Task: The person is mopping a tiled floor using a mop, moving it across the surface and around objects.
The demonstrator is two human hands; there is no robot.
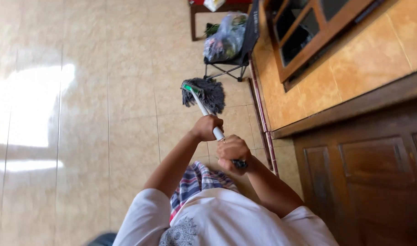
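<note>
Now both fists closed on mop handle (pixel 207 115), mid-frame: left hand (pixel 207 127) higher up, right hand (pixel 233 154) at its end; grey mop head (pixel 206 94) on tiled floor (pixel 80 114).

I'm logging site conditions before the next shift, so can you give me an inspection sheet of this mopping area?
Surface: glossy beige tiled floor, with a bright patch of reflected light at the left.
Job's things: mop with a grey string head on the tiles and a white handle with a green collar.
Clutter: plastic bag stuffed full, sitting on a black folding chair.
Hands: left hand closed around the mop handle lower down; right hand closed around its dark upper end.
Cables: nothing seen.
Surroundings: dark wooden door, wood-framed window in an orange tiled wall, tiled skirting along the wall base.
</note>
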